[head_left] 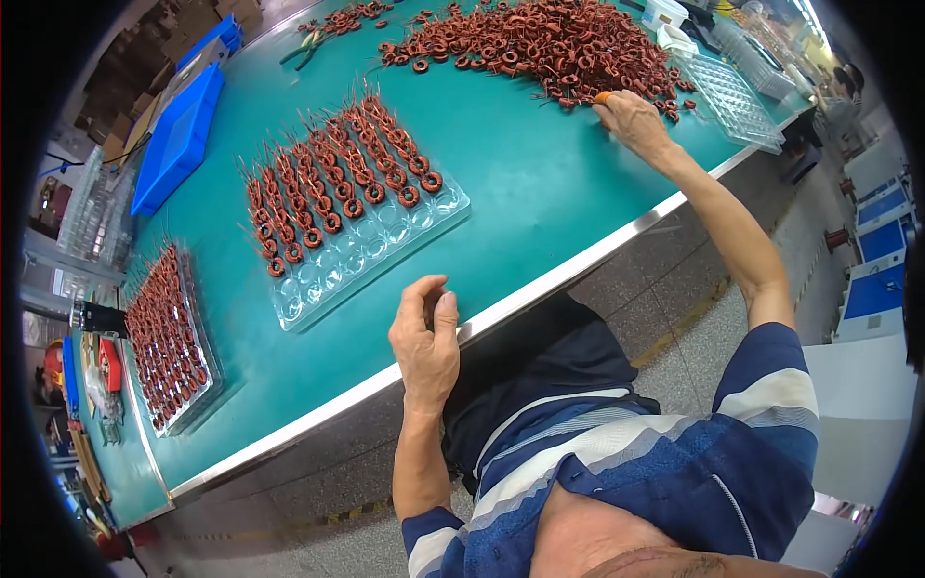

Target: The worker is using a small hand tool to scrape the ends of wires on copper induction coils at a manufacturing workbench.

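Coils [335,178] fill the tray [371,249] except along its near edge. Left hand [426,342] gapes, empty; right hand's [631,123] grip, can't tell.

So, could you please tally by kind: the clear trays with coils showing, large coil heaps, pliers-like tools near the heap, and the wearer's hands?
Clear trays with coils showing: 2
Large coil heaps: 1
Pliers-like tools: 1
Wearer's hands: 2
Total: 6
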Action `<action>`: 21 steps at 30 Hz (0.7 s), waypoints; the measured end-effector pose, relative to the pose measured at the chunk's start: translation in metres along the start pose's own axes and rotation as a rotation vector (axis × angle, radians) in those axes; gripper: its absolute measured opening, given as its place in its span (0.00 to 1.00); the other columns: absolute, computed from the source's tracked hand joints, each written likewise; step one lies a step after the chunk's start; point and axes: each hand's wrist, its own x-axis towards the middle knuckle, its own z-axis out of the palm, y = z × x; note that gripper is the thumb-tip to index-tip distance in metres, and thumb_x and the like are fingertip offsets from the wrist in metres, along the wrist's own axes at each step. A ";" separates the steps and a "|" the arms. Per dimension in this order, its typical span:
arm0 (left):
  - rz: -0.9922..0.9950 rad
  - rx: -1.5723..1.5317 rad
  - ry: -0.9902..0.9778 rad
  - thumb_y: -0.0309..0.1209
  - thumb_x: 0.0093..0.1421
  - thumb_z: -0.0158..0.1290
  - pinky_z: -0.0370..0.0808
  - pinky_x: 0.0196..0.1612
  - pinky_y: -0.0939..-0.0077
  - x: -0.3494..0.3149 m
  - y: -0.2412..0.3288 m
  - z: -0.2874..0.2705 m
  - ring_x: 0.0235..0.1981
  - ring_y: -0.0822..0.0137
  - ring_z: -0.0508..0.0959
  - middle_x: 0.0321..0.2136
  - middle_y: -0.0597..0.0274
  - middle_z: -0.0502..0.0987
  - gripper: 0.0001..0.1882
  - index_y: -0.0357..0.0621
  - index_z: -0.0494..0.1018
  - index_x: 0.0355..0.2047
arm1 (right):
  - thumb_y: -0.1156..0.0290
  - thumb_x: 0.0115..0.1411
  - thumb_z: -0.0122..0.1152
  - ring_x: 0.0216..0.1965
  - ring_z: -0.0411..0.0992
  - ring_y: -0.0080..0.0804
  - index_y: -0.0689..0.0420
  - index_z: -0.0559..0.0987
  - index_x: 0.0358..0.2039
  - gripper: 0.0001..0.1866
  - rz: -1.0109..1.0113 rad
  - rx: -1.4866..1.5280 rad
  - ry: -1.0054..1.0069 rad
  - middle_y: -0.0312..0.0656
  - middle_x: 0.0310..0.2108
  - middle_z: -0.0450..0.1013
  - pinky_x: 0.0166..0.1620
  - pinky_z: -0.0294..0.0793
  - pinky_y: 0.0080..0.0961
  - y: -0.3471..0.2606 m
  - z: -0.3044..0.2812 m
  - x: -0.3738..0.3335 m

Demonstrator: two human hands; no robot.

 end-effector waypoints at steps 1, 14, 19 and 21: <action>-0.004 0.003 0.002 0.29 0.62 0.52 0.72 0.33 0.77 0.000 0.001 0.000 0.29 0.71 0.74 0.28 0.60 0.75 0.10 0.36 0.72 0.42 | 0.65 0.61 0.56 0.33 0.73 0.41 0.60 0.75 0.31 0.10 0.096 0.083 0.002 0.43 0.26 0.72 0.38 0.74 0.36 -0.003 -0.007 0.004; -0.024 0.046 0.031 0.28 0.62 0.52 0.73 0.34 0.76 -0.001 0.002 0.001 0.30 0.70 0.75 0.29 0.58 0.76 0.10 0.37 0.72 0.41 | 0.67 0.59 0.61 0.28 0.76 0.40 0.63 0.79 0.30 0.11 0.073 0.334 0.299 0.46 0.28 0.75 0.32 0.75 0.31 -0.039 -0.028 0.040; -0.006 0.069 0.013 0.29 0.62 0.52 0.73 0.35 0.74 0.000 0.003 0.002 0.30 0.66 0.76 0.29 0.56 0.76 0.10 0.36 0.73 0.41 | 0.65 0.60 0.60 0.28 0.75 0.36 0.62 0.79 0.32 0.12 -0.081 0.361 0.344 0.42 0.36 0.75 0.34 0.77 0.31 -0.045 -0.022 0.045; -0.004 0.076 0.015 0.29 0.62 0.52 0.73 0.35 0.74 0.000 0.005 0.001 0.30 0.66 0.76 0.29 0.57 0.76 0.10 0.36 0.73 0.41 | 0.64 0.60 0.60 0.27 0.75 0.36 0.63 0.79 0.32 0.13 -0.075 0.400 0.418 0.44 0.32 0.76 0.32 0.76 0.31 -0.047 -0.023 0.048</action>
